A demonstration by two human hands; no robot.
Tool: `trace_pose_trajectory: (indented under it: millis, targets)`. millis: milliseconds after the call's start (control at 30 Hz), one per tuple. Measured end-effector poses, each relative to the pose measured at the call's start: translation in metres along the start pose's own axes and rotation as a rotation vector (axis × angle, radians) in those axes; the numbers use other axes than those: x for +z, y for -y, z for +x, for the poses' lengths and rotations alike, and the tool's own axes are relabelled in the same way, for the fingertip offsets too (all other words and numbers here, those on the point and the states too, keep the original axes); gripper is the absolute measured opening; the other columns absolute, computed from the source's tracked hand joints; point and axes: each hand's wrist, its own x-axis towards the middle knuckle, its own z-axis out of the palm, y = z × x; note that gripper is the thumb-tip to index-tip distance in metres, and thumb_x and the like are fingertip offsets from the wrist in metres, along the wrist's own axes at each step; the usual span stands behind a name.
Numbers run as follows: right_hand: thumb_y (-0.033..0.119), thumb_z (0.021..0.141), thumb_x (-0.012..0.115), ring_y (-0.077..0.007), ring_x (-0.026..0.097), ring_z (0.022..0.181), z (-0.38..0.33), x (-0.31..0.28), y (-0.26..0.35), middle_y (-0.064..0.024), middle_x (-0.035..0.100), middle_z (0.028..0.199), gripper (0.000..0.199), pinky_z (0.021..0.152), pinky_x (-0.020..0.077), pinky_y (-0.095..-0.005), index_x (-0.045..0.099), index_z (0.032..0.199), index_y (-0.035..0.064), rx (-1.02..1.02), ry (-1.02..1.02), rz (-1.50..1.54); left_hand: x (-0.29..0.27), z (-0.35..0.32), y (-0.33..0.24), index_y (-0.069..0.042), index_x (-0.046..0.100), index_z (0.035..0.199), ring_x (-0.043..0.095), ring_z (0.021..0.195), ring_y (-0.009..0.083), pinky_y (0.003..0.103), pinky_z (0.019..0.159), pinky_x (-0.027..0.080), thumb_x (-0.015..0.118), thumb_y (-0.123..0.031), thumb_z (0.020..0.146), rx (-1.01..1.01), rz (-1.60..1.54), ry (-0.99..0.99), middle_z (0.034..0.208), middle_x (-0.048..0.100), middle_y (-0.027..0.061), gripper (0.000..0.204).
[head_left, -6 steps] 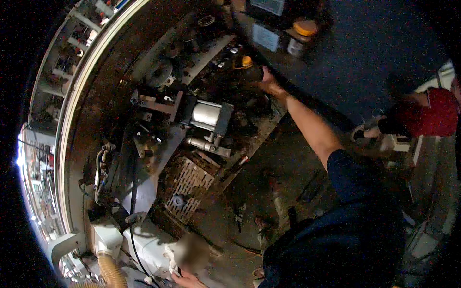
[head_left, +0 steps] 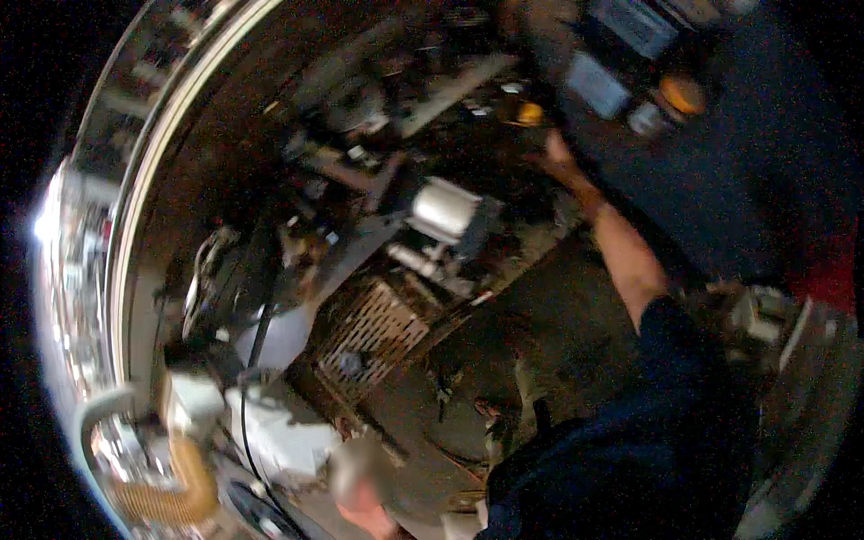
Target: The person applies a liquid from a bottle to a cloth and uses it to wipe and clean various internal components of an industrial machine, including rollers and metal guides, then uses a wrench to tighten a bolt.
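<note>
My right arm, in a dark sleeve, reaches far across the bench. My right hand (head_left: 560,157) is low over dark clutter at the bench edge, just right of a small yellow object (head_left: 529,113); motion smears its fingers. At the bottom, my left hand (head_left: 362,511) is partly covered by a pale blurred patch, so its grip is hidden. A white boxy machine part (head_left: 279,441) lies beside it. Mid-bench sits a silver cylinder with dark end blocks (head_left: 445,209). Below it is a slotted metal plate (head_left: 373,328) with a small round grey piece (head_left: 351,363) on it.
A ribbed tan hose (head_left: 171,490) and a black cable (head_left: 255,360) run at the lower left. Containers, one with an orange-yellow lid (head_left: 682,94), stand at the upper right. Red clothing (head_left: 828,270) shows at the right edge.
The whole view has swung and blurred, shifting the bench and containers rightward in the picture. The red-clothed person is now mostly out of view. My right hand stays near the yellow object.
</note>
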Motion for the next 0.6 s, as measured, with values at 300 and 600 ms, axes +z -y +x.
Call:
trace_pose_trajectory:
  millis: [300, 600]
  targets:
    - [0.022, 0.084, 0.074, -0.0302, 0.048, 0.125, -0.035, -0.055, 0.012, -0.0176, 0.047, 0.139, 0.07, 0.104, 0.0412, -0.0422, 0.037, 0.14, 0.0001, 0.006, -0.164, 0.012, -0.002, -0.061, 0.069, 0.002, 0.056, 0.121, 0.061, 0.1, 0.0221, 0.031, 0.089, 0.05, 0.062, -0.028, 0.093, 0.519, 1.072, -0.139, 0.112, 0.065, 0.0098, 0.041]
    - [0.014, 0.085, 0.074, -0.0245, 0.056, 0.115, -0.147, -0.115, 0.143, -0.0142, 0.057, 0.128, 0.05, 0.099, 0.045, -0.0386, 0.053, 0.127, -0.0013, -0.152, -0.353, 0.193, -0.069, -0.149, 0.047, 0.001, 0.047, 0.132, 0.059, 0.09, 0.0141, 0.027, 0.08, 0.05, 0.057, -0.019, 0.096, 0.186, 0.297, -0.281, 0.106, 0.062, 0.0064, 0.042]
